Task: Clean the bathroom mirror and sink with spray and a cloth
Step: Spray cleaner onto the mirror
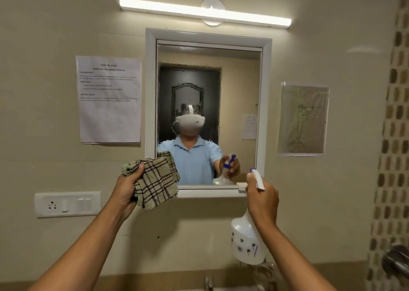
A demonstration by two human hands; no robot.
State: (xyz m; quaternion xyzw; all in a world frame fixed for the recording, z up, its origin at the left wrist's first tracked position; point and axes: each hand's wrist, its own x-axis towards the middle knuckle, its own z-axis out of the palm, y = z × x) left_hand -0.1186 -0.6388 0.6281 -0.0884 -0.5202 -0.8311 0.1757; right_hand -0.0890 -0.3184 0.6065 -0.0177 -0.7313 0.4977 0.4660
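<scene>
The checked cloth [155,180] is gripped by the left hand [128,189], the spray bottle [247,240] by the right hand [262,199]; the mirror [208,113] frame could be oversprayed if the nozzle is aimed low.

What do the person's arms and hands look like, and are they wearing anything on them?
Both forearms are bare from the frame's lower edge to the left hand and right hand: no gloves, watch, rings or bracelets show. The mirror reflects a light blue collared shirt with short sleeves.
</scene>
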